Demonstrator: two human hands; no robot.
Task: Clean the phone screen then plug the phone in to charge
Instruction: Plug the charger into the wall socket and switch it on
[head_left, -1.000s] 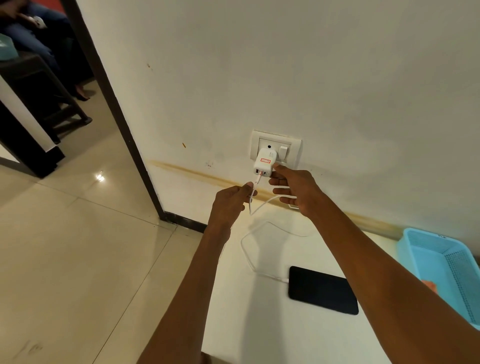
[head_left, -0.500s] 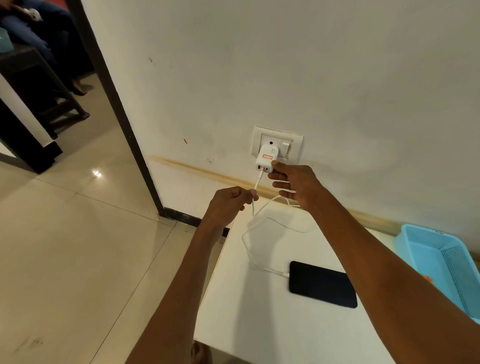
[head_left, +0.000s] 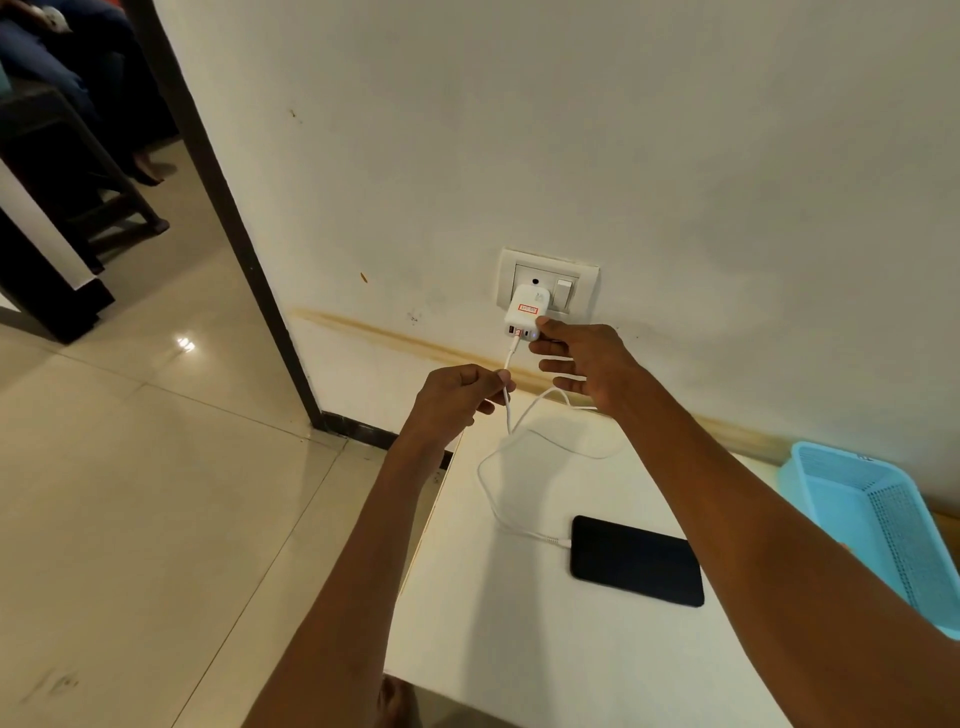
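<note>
A black phone (head_left: 636, 561) lies screen up on the white table (head_left: 519, 649), with a white cable (head_left: 491, 499) plugged into its left end. The cable loops up to a white charger (head_left: 525, 312) seated in the wall socket (head_left: 548, 280). My left hand (head_left: 457, 397) pinches the cable just below the charger. My right hand (head_left: 584, 364) reaches to the charger, its thumb touching the lower right side, the other fingers extended under it.
A light blue plastic basket (head_left: 878, 519) stands at the table's right edge by the wall. A dark door frame (head_left: 234, 223) runs down on the left, beyond it tiled floor (head_left: 130, 467), dark furniture and a seated person's legs (head_left: 62, 62).
My left hand has slid a little down the cable, away from the charger. My right hand stays at the charger. The view has shifted slightly.
</note>
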